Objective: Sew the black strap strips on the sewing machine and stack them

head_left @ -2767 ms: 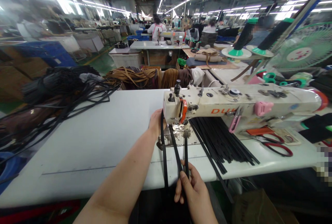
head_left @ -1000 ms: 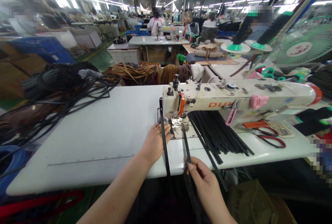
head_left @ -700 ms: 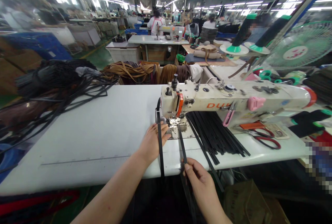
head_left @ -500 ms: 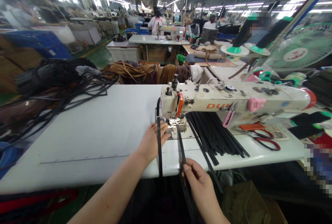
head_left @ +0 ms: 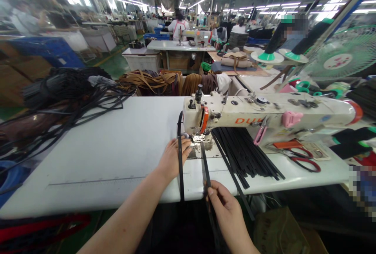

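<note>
A white sewing machine [head_left: 229, 109] stands on the table, a black strap [head_left: 205, 162] running straight from its presser foot [head_left: 198, 138] toward me. My right hand [head_left: 221, 201] pinches this strap between thumb and fingers near the table's front edge. Just left of the presser foot lies my left hand [head_left: 174, 156], fingers stretched out and not closed on anything I can see. Over the back of it passes a black strap length [head_left: 181, 179], which loops around the machine's left end and hangs down over the table edge. The left fingertips are partly hidden.
Right of the needle area lies a bundle of black straps [head_left: 243, 156]. Beyond it are red-handled scissors [head_left: 305, 160]; pink snips [head_left: 261, 131] hang on the machine. More black straps [head_left: 102, 105] spill over the table's left side. Thread cones [head_left: 272, 44] and a fan [head_left: 337, 60] stand at right.
The view has shifted slightly, so the machine and table sit a little farther right. Both hands keep nearly the same pose, with the right one still pinching the strap.
</note>
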A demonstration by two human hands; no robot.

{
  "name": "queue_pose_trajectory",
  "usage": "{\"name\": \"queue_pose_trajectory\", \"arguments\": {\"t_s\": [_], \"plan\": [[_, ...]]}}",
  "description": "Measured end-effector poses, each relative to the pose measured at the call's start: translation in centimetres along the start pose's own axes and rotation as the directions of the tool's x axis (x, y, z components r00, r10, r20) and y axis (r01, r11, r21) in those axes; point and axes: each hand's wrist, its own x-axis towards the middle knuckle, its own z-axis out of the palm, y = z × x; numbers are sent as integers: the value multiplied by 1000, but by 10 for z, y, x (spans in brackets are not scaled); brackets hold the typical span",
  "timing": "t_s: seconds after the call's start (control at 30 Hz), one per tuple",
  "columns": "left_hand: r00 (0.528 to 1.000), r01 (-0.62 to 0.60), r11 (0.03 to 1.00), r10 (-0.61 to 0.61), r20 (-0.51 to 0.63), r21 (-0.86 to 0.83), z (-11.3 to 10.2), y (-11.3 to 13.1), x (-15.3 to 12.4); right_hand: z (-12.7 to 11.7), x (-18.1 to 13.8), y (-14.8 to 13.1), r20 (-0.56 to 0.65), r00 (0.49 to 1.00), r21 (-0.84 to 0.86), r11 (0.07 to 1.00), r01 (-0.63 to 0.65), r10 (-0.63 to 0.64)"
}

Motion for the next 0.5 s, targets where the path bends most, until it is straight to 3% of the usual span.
{"name": "queue_pose_trajectory", "arguments": {"t_s": [0.23,0.5], "plan": [[998,4,982,-16,-63,-188,3,-19,15,3,-1,-1,10,997,-80,994,73,-72],[995,92,950,-101,-14,-297,11,-44,70,10,3,-10,63,985,-180,969,171,-162]]}}
